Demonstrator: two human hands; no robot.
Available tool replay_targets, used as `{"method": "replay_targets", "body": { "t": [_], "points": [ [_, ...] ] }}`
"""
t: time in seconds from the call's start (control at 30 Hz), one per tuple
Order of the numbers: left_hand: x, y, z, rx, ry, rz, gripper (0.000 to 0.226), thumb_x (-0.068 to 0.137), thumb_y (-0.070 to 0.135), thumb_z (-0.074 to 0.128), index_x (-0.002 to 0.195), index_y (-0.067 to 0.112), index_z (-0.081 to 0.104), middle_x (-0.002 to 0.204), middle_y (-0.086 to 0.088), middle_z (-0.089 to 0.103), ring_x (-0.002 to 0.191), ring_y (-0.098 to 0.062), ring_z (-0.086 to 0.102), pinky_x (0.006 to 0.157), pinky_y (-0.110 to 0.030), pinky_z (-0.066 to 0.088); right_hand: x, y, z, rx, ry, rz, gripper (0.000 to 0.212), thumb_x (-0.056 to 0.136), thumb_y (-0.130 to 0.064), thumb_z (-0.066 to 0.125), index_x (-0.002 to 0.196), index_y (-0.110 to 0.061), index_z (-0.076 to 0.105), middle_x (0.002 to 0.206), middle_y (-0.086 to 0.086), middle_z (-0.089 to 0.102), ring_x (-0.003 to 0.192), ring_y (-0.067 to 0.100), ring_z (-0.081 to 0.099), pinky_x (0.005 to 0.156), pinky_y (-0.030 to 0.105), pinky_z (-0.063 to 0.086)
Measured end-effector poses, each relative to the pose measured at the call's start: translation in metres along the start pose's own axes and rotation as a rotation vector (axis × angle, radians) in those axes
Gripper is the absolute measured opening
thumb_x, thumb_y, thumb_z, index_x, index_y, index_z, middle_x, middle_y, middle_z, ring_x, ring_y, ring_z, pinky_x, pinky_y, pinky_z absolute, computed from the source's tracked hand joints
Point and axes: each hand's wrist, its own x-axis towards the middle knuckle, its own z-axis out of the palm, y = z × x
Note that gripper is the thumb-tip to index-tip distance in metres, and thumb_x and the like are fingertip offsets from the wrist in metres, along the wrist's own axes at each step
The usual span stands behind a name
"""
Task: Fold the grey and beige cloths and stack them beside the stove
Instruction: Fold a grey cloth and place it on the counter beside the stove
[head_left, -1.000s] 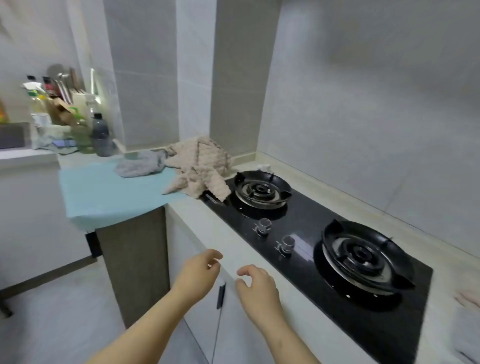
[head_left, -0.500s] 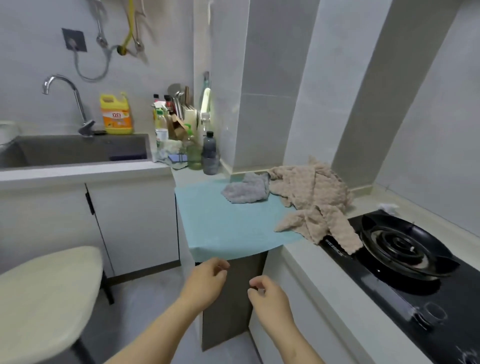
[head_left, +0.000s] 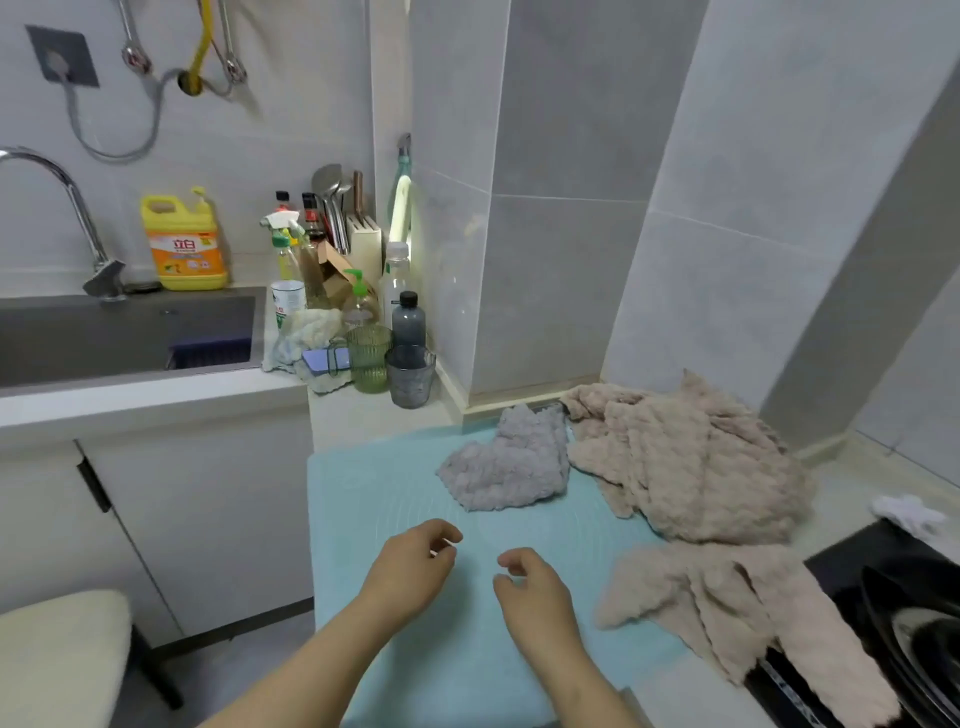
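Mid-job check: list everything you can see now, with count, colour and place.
grey cloth: 1, grey, crumpled on the far side of the mat
beige cloth: 1 or 2, cannot tell, beige, crumpled right of grey cloth, one end over the stove edge
mat: 1, light blue, on the counter
stove: 1, black, far right
scrap: 1, white, behind the stove
green glass: 1, green, corner behind the mat
grey glass: 1, grey, beside green glass
jug: 1, yellow, behind the sink
sink: 1, grey, left
stool: 1, cream, lower left
left hand: 1, above the mat, empty
right hand: 1, above the mat, empty
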Motion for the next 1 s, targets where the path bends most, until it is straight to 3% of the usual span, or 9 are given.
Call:
{"method": "replay_targets", "body": {
  "t": [0.3, 0.43, 0.5, 0.6, 0.67, 0.77, 0.87, 0.93, 1.0],
  "points": [
    [0.118, -0.023, -0.012, 0.085, -0.097, 0.04, 0.044, 0.089, 0.011, 0.048, 0.132, 0.017, 0.043, 0.133, -0.004, 0.049, 0.117, -0.018, 0.049, 0.087, -0.02, 0.035, 0.093, -0.015, 0.035, -0.07, 0.087, 0.039, 0.041, 0.085, -0.015, 0.058, 0.125, -0.018, 0.052, 0.131, -0.003, 0.05, 0.121, 0.012, 0.047, 0.097, 0.019, 0.034],
    [0.162, -0.028, -0.015, -0.005, -0.256, 0.046, 0.056, 0.09, 0.017, 0.054, 0.141, 0.017, 0.029, 0.134, -0.006, 0.047, 0.118, -0.019, 0.049, 0.089, -0.02, 0.036, 0.114, -0.026, 0.051, -0.281, 0.189, 0.078, 0.053, 0.082, -0.04, 0.06, 0.132, -0.036, 0.041, 0.142, -0.017, 0.035, 0.124, 0.015, 0.039, 0.098, 0.027, 0.037],
    [0.179, -0.032, -0.016, 0.018, -0.346, 0.042, 0.048, 0.09, 0.021, 0.054, 0.134, 0.022, 0.036, 0.107, 0.003, 0.057, 0.096, -0.014, 0.055, 0.076, -0.018, 0.039, 0.118, -0.033, 0.057, -0.401, 0.196, 0.157, 0.057, 0.081, -0.052, 0.057, 0.133, -0.043, 0.034, 0.144, -0.02, 0.028, 0.126, 0.017, 0.034, 0.097, 0.031, 0.036],
    [0.196, -0.037, -0.017, 0.118, -0.414, 0.139, 0.007, 0.088, 0.023, 0.055, 0.088, 0.03, 0.054, 0.074, 0.011, 0.053, 0.072, -0.01, 0.051, 0.06, -0.019, 0.037, 0.122, -0.039, 0.066, -0.464, 0.309, 0.209, 0.042, 0.085, -0.051, 0.053, 0.125, -0.046, 0.041, 0.138, -0.017, 0.034, 0.121, 0.016, 0.036, 0.091, 0.03, 0.037],
    [0.202, -0.041, -0.019, 0.08, -0.455, 0.159, 0.022, 0.087, 0.021, 0.057, 0.069, 0.03, 0.049, 0.065, 0.01, 0.048, 0.063, -0.007, 0.045, 0.059, -0.02, 0.035, 0.123, -0.042, 0.068, -0.437, 0.378, 0.252, 0.026, 0.091, -0.043, 0.048, 0.117, -0.042, 0.048, 0.134, -0.016, 0.039, 0.116, 0.016, 0.039, 0.087, 0.029, 0.036],
    [0.207, -0.041, -0.025, -0.078, -0.579, 0.165, 0.032, 0.085, 0.019, 0.062, 0.061, 0.019, 0.041, 0.056, 0.009, 0.038, 0.057, -0.011, 0.037, 0.061, -0.026, 0.032, 0.123, -0.045, 0.067, -0.294, 0.409, 0.303, 0.015, 0.091, -0.036, 0.046, 0.102, -0.037, 0.056, 0.12, -0.015, 0.049, 0.109, 0.019, 0.045, 0.076, 0.029, 0.032],
    [0.208, -0.033, -0.037, -0.205, -0.671, 0.244, 0.03, 0.083, 0.017, 0.064, 0.064, 0.016, 0.041, 0.055, 0.01, 0.032, 0.059, -0.011, 0.033, 0.062, -0.026, 0.029, 0.12, -0.048, 0.062, 0.001, 0.485, 0.227, 0.009, 0.072, -0.036, 0.045, 0.063, -0.038, 0.045, 0.076, -0.014, 0.049, 0.083, 0.022, 0.047, 0.063, 0.025, 0.03],
    [0.203, -0.023, -0.045, -0.274, -0.675, 0.286, 0.028, 0.085, 0.012, 0.064, 0.063, 0.016, 0.048, 0.058, 0.009, 0.04, 0.06, -0.009, 0.038, 0.06, -0.022, 0.032, 0.114, -0.056, 0.053, 0.118, 0.505, 0.205, 0.011, 0.068, -0.036, 0.046, 0.062, -0.027, 0.046, 0.068, -0.009, 0.045, 0.077, 0.021, 0.044, 0.06, 0.025, 0.029],
    [0.196, -0.009, -0.055, -0.428, -0.671, 0.319, 0.024, 0.087, 0.01, 0.062, 0.064, 0.019, 0.06, 0.066, 0.007, 0.057, 0.065, -0.005, 0.051, 0.064, -0.014, 0.039, 0.109, -0.068, 0.041, 0.307, 0.505, 0.178, 0.018, 0.077, -0.024, 0.055, 0.071, -0.008, 0.051, 0.072, 0.0, 0.049, 0.073, 0.017, 0.045, 0.062, 0.027, 0.032]
  ]
}}
